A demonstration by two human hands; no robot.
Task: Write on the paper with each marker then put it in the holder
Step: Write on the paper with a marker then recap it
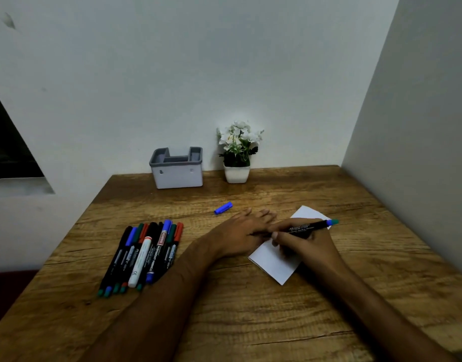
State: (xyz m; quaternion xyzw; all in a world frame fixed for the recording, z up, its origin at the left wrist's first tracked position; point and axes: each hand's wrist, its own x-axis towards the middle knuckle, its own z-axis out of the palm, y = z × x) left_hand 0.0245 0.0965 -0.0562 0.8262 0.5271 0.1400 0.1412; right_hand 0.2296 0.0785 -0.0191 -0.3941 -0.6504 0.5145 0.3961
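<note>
In a white-walled corner, wooden table [224, 322]: left hand [240, 236] flat, right hand [305, 244] grips marker [303, 228].

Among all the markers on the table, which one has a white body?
The thick white marker, lying on top near the middle of the pile of markers. The others in the pile have black bodies.

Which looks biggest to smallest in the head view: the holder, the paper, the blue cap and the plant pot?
1. Holder and paper: too close to rank, since hands hide part of the paper.
2. Plant pot.
3. Blue cap.
</note>
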